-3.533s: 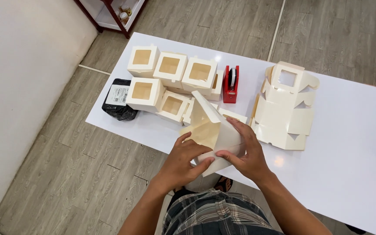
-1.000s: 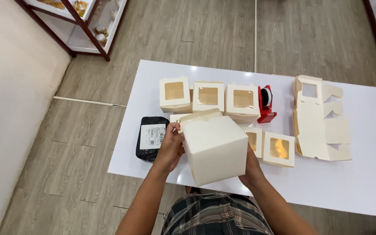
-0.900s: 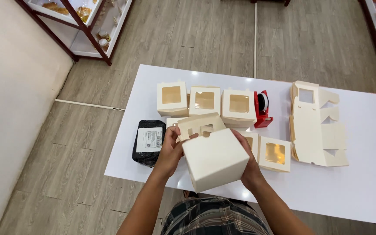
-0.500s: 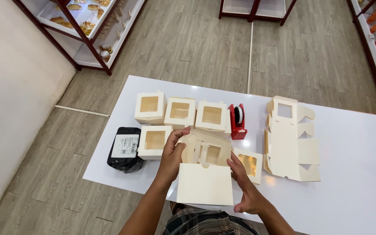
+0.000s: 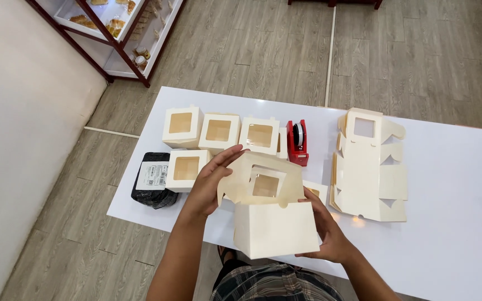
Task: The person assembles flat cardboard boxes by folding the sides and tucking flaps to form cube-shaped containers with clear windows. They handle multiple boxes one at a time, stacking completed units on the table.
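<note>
mid-fold on white box (image 5: 274, 226): right grip (image 5: 324, 228) clasping its side, left grip (image 5: 210, 187) open on window lid (image 5: 260, 178); next prob. lid down, tabs tucked.

Matt white cardboard box (image 5: 274, 226); glossy white table (image 5: 453, 223); wood-look floor (image 5: 252, 50).

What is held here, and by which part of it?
A white cardboard box with a windowed lid. The right hand grips its right side wall near the bottom; the left hand rests against the left edge of the open lid.
</note>
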